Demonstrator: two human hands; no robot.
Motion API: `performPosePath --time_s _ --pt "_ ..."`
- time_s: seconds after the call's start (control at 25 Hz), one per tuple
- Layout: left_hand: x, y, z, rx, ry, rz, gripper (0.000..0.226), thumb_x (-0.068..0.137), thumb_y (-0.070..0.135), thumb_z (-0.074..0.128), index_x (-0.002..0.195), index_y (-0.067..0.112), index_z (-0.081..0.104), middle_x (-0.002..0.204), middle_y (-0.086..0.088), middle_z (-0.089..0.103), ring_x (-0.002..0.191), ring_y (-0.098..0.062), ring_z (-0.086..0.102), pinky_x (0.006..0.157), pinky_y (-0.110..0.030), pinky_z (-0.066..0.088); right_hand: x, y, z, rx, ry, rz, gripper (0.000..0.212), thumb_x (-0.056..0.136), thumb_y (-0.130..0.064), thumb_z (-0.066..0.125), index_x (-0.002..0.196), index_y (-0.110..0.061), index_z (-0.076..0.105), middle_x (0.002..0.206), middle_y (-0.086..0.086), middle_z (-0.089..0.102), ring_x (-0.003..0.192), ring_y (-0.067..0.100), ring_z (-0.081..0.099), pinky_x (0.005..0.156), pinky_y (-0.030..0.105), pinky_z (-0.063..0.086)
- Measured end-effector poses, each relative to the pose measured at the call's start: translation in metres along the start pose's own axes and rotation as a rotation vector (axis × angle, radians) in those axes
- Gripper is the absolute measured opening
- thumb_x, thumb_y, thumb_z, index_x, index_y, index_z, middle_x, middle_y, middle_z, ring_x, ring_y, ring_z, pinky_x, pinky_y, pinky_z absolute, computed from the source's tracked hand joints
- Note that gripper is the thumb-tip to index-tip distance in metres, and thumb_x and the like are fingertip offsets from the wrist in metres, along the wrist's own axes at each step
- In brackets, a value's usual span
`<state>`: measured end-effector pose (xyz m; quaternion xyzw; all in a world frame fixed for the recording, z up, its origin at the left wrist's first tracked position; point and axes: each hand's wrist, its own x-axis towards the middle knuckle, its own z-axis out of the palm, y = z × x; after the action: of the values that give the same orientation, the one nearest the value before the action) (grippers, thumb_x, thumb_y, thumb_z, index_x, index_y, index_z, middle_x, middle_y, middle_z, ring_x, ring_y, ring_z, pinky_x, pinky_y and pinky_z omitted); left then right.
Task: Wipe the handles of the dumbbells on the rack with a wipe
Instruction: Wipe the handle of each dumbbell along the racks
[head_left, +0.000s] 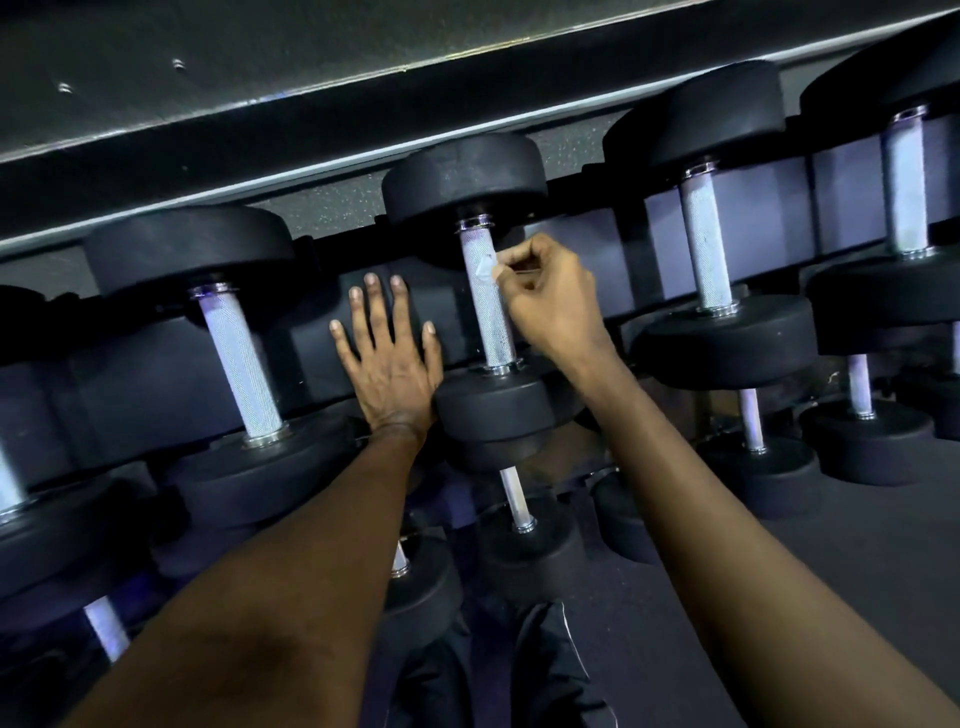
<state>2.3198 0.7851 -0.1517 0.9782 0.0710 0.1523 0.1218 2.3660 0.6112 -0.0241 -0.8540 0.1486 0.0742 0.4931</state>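
The right hand (550, 296) sits just right of the handle (492, 322) of the middle dumbbell (462, 176). Its fingers are curled, pinching what looks like a small white wipe (485, 270) against the handle's upper part. The left hand (389, 364) lies flat with fingers spread on the rack (156, 374), just left of that dumbbell and beside its near head.

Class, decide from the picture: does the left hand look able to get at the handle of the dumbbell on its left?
Probably yes. The left hand lies flat on the rack, holding nothing, and nothing stands between it and that handle; the wipe is in the right hand.
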Motion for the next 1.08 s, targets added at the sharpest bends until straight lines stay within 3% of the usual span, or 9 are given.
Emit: performPosePath --time_s 0.08,0.24,0.48,0.64,0.8,0.96,1.08 --pt "0.000 -0.001 -0.001 0.001 0.009 -0.001 0.060 0.102 0.040 0.037 0.157 0.017 0.033 0.163 -0.011 0.032 0.150 -0.032 0.030 0.120 -0.058 0.020 -0.003 0.000 -0.007 -0.055 -0.057 -0.006 0.003 0.088 -0.025 0.070 0.090 -0.022 0.070 0.088 -0.013 0.074 0.077 -0.004 0.067 0.074 0.006 0.046" --pt "0.002 -0.001 0.000 0.015 0.021 0.003 0.059 0.103 0.040 0.038 0.157 0.017 0.034 0.162 -0.011 0.034 0.150 -0.032 0.031 0.120 -0.058 0.021 0.000 0.007 -0.012 0.006 -0.100 0.016 0.001 0.087 -0.024 0.069 0.086 -0.023 0.069 0.087 -0.010 0.074 0.078 0.001 0.068 0.083 0.021 0.053" --pt "0.001 0.000 -0.003 0.037 -0.010 -0.010 0.059 0.102 0.040 0.038 0.157 0.017 0.034 0.163 -0.011 0.031 0.151 -0.030 0.028 0.122 -0.057 0.018 0.001 0.035 -0.017 0.094 -0.296 0.092 0.012 0.082 -0.014 0.069 0.091 -0.022 0.069 0.080 -0.006 0.072 0.076 0.007 0.067 0.084 0.030 0.056" --pt "0.001 0.000 -0.005 0.045 -0.028 -0.026 0.059 0.102 0.041 0.036 0.157 0.017 0.034 0.164 -0.009 0.031 0.151 -0.028 0.027 0.122 -0.055 0.016 0.004 0.038 -0.018 0.061 -0.444 0.110 0.015 0.078 -0.007 0.065 0.082 -0.021 0.070 0.066 -0.007 0.070 0.060 0.001 0.060 0.071 0.026 0.051" --pt "0.002 0.000 -0.005 0.054 -0.033 -0.027 0.059 0.103 0.042 0.033 0.157 0.018 0.033 0.164 -0.009 0.030 0.152 -0.027 0.025 0.123 -0.052 0.013 0.011 0.031 -0.018 -0.086 -0.546 0.064 0.020 0.083 -0.006 0.054 0.085 -0.021 0.067 0.073 -0.007 0.067 0.066 0.006 0.056 0.060 0.021 0.041" --pt "0.001 0.000 -0.006 0.059 -0.037 -0.036 0.059 0.103 0.043 0.032 0.157 0.018 0.034 0.164 -0.009 0.029 0.152 -0.027 0.025 0.123 -0.052 0.012 0.016 0.033 -0.014 0.119 -0.619 0.159 0.025 0.087 0.002 0.048 0.086 -0.018 0.063 0.066 -0.006 0.060 0.062 0.007 0.052 0.061 0.022 0.043" --pt "0.001 -0.001 -0.005 0.063 -0.035 -0.030 0.059 0.104 0.043 0.032 0.157 0.018 0.033 0.164 -0.008 0.029 0.152 -0.027 0.024 0.123 -0.052 0.014 0.024 0.032 -0.014 0.065 -0.737 0.174 0.027 0.086 0.004 0.048 0.085 -0.016 0.065 0.072 -0.002 0.064 0.068 0.009 0.057 0.064 0.023 0.048"
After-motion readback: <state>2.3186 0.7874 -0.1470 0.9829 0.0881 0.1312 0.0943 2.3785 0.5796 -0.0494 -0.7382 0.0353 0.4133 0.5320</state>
